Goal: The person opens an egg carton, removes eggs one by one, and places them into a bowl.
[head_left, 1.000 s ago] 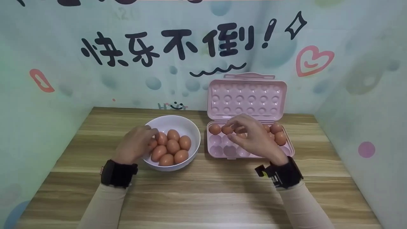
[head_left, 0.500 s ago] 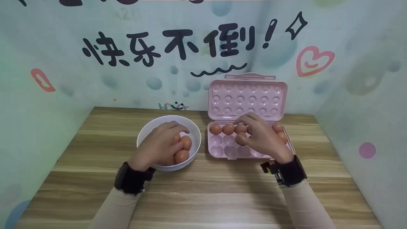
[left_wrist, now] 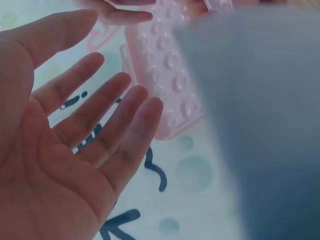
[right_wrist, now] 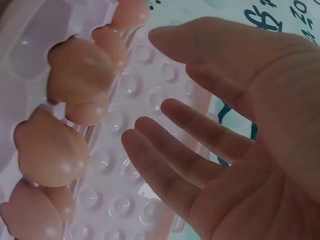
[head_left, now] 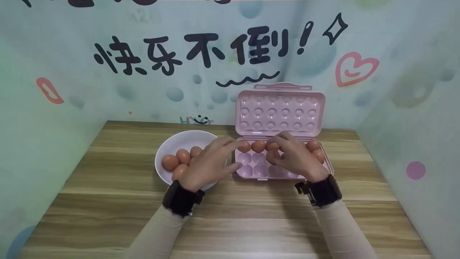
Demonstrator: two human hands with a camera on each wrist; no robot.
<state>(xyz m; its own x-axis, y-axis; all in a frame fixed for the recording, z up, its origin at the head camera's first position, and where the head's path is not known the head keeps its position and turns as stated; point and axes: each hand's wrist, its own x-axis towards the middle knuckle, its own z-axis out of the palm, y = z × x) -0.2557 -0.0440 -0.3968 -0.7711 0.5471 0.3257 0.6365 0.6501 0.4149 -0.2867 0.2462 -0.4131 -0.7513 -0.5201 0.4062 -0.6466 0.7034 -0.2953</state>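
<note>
My left hand (head_left: pixel 212 163) is over the right side of a white bowl (head_left: pixel 160 151) of brown eggs (head_left: pixel 170 162), its fingertips reaching the left edge of a pink egg carton (head_left: pixel 260 173). In the left wrist view its fingers are spread with nothing between them. My right hand (head_left: pixel 296 156) hovers above the carton, close to an egg (head_left: pixel 273 157) in the middle row. The right wrist view shows its relaxed fingers (right_wrist: pixel 192 167) apart from the seated eggs (right_wrist: pixel 52 150). Eggs fill part of the back row; my right hand hides some cups.
The carton's lid (head_left: pixel 280 111) stands raised at the back against a printed cloth backdrop (head_left: pixel 194 77). Both bowl and carton rest on a wood-grain table (head_left: pixel 251 223). A blurred pale surface (left_wrist: pixel 265 125) covers the right of the left wrist view.
My left hand has moved right, from the bowl's left side across to the carton's edge. My right hand shifted slightly right, and an egg now shows in the middle row beside its thumb.
</note>
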